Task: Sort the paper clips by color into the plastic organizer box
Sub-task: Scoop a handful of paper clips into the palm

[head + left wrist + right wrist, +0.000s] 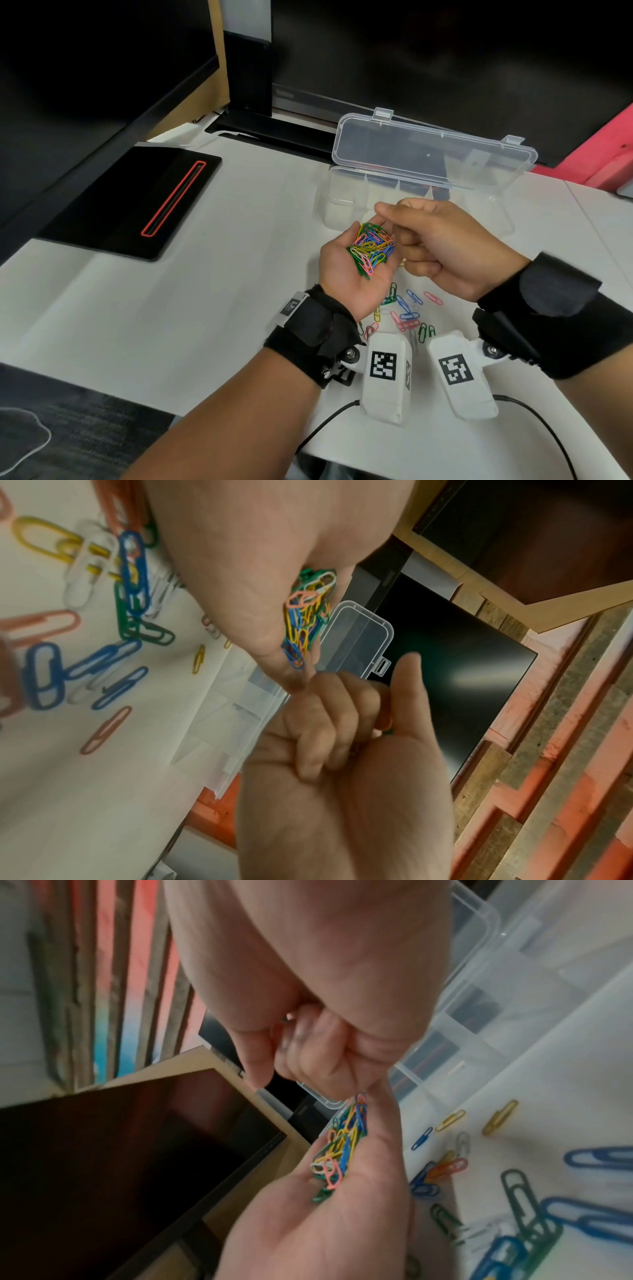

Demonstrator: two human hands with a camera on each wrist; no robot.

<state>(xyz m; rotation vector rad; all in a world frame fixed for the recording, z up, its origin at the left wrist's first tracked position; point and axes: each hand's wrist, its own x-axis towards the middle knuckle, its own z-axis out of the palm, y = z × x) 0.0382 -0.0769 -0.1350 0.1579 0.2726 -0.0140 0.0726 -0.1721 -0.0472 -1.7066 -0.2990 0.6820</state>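
My left hand [352, 274] lies palm up above the white table and carries a heap of mixed-colour paper clips [371, 246]. My right hand [445, 240] hovers just right of the heap. Its fingers are curled and its forefinger and thumb tips [382, 208] reach over the heap. Hints of yellow and orange between the curled fingers [385, 725] suggest clips held inside. The clear organizer box [337, 209] stands behind the hands with its lid [431, 150] raised. More clips [407, 310] lie loose on the table under the wrists. The left wrist view shows the heap [304, 620], and so does the right wrist view [342, 1150].
A black pad with a red-outlined slot [137, 202] lies at the left. A dark monitor [445, 51] stands behind the box, and a pink object [603, 150] sits at the far right. Black cables [329, 421] run off the near table edge.
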